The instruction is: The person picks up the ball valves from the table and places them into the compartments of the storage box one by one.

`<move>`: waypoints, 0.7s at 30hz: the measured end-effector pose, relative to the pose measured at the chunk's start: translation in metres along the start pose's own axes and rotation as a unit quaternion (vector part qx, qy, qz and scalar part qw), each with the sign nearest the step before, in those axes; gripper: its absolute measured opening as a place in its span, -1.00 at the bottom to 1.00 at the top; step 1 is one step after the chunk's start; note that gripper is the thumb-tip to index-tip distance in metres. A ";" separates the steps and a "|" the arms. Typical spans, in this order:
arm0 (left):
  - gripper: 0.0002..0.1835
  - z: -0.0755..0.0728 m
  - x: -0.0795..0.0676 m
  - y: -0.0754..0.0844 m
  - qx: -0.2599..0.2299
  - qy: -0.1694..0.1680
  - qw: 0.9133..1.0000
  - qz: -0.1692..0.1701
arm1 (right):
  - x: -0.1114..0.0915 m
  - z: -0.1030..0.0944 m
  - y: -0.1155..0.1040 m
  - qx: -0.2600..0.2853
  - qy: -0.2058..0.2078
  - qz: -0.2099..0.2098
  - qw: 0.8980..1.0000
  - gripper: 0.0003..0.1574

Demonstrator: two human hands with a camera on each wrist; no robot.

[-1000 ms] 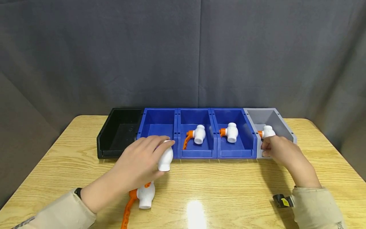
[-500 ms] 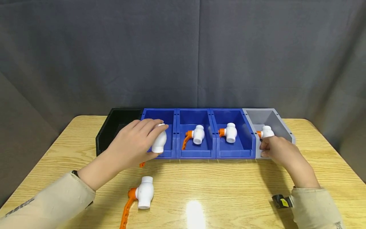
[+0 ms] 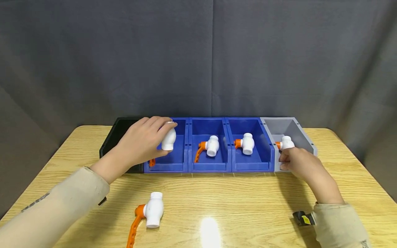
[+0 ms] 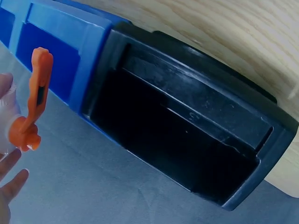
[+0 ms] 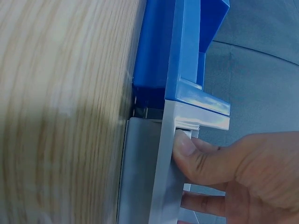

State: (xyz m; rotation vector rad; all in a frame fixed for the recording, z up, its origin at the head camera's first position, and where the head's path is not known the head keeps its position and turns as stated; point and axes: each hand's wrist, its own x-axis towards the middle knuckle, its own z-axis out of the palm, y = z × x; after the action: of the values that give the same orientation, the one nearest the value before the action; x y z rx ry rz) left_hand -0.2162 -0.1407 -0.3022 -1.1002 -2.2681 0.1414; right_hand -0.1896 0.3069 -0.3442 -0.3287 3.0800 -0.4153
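My left hand (image 3: 141, 139) holds a white ball valve (image 3: 169, 137) between thumb and fingers, raised over the leftmost blue bin (image 3: 173, 167). The valve's orange lever (image 4: 39, 88) points away from the hand in the left wrist view. At the right end of the row, my right hand (image 3: 305, 165) pinches the front wall of the grey bin (image 5: 140, 163), its thumb outside and its fingers partly hidden. Just behind these fingers lies another ball valve (image 3: 287, 142) inside the grey bin.
Two more blue bins hold one valve each, the middle valve (image 3: 212, 146) and the right valve (image 3: 247, 144). A black bin (image 4: 196, 88) closes the row's left end. One valve with an orange lever (image 3: 154, 210) lies on the wooden table (image 3: 242, 206) in front.
My left hand has carried its valve forward and slightly left, from before the bins to over the leftmost blue one. The right hand stays on the grey bin.
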 end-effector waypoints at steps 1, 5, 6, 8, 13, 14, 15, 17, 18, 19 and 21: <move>-0.15 0.001 0.001 -0.002 0.001 -0.001 1.000 0.000 | 0.000 0.000 0.000 0.000 0.001 -0.001 1.000 -0.85; -0.14 0.005 0.003 -0.006 0.006 -0.013 1.000 -0.003 | 0.000 0.001 0.000 -0.002 0.005 -0.003 1.000 -0.84; -0.14 0.005 0.004 -0.007 0.006 -0.016 1.000 -0.005 | 0.000 0.001 0.000 -0.003 0.005 -0.003 1.000 -0.84; -0.15 0.007 0.005 -0.009 0.005 -0.025 1.000 -0.008 | 0.000 0.001 0.000 -0.003 0.005 -0.003 1.000 -0.83; -0.18 0.013 0.009 -0.011 0.005 -0.057 0.998 -0.011 | 0.000 0.001 0.000 -0.002 0.003 -0.003 1.000 -0.83; -0.18 0.014 0.010 -0.011 0.006 -0.064 0.998 -0.011 | 0.000 0.001 0.000 -0.003 0.004 -0.002 1.000 -0.83; -0.18 0.015 0.011 -0.012 0.008 -0.070 0.997 -0.011 | 0.000 0.001 0.000 -0.002 0.004 -0.002 1.000 -0.84; -0.17 0.017 0.013 -0.012 0.010 -0.082 0.997 -0.012 | 0.000 0.001 0.000 -0.002 0.004 -0.003 1.000 -0.84; -0.17 0.018 0.014 -0.012 0.011 -0.088 0.996 -0.012 | 0.000 0.001 0.000 -0.002 0.003 -0.003 1.000 -0.84; -0.16 0.019 0.015 -0.012 0.012 -0.095 0.995 -0.012 | 0.000 0.001 0.000 -0.003 0.004 -0.003 1.000 -0.84; -0.17 0.021 0.017 -0.012 0.015 -0.109 0.994 -0.011 | 0.000 0.001 0.000 -0.003 0.005 -0.004 1.000 -0.84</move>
State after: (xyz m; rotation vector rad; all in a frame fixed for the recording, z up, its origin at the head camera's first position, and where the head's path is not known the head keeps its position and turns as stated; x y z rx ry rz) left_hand -0.2439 -0.1325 -0.3072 -1.0904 -2.4609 0.2985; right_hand -0.1893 0.3069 -0.3455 -0.3397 3.0916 -0.4080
